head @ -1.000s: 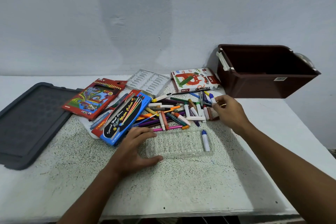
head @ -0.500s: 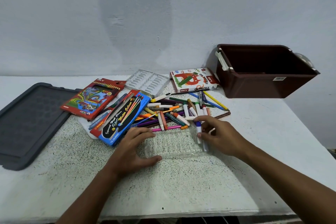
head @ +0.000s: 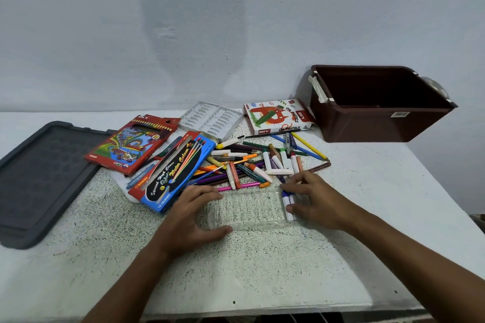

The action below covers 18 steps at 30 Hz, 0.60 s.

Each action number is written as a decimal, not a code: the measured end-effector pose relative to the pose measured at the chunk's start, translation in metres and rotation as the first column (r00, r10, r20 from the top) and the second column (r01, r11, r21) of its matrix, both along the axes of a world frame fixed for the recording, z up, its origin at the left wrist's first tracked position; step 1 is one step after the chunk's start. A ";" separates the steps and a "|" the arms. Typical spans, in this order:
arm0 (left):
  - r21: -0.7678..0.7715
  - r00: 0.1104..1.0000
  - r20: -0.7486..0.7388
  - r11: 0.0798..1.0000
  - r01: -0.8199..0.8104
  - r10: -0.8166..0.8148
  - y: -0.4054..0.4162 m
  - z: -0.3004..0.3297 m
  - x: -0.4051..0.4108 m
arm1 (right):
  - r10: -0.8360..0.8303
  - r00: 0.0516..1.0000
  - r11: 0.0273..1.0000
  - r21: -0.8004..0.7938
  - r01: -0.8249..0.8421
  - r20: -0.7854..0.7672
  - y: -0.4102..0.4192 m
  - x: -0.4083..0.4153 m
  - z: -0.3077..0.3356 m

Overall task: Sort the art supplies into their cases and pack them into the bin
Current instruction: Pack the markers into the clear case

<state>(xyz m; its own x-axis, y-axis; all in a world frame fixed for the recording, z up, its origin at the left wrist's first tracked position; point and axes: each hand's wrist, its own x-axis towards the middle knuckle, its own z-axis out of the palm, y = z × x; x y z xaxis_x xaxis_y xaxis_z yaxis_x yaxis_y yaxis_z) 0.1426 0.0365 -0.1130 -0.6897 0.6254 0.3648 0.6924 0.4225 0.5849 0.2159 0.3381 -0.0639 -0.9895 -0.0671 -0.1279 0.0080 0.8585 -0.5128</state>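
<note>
Two blue-capped markers (head: 288,204) now sit in our clear tray (head: 246,211), up from one a second ago. Right hand (head: 315,199) fingers pinch the newest; left hand (head: 194,214) flat, steadying it. Loads left, bin (head: 380,123) unpacked.

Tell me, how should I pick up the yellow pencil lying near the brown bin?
Take the long yellow pencil near its middle, coming straight down from above. It lies flat on the white table with its lower end free of the pile, so a thumb-and-finger grip across the thin shaft fits. Its upper end sits among blue pencils, so avoid that part.
</note>
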 end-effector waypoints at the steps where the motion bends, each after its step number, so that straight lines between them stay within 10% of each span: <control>1: 0.000 1.000 0.002 1.000 -0.002 0.002 0.000 0.000 0.000 | 0.002 1.000 1.000 0.003 -0.002 0.003 0.000 0.000 0.000; 18: 0.003 1.000 0.031 1.000 -0.005 0.005 -0.001 0.001 0.000 | -0.392 0.911 0.905 0.125 0.407 -0.128 0.019 -0.083 0.000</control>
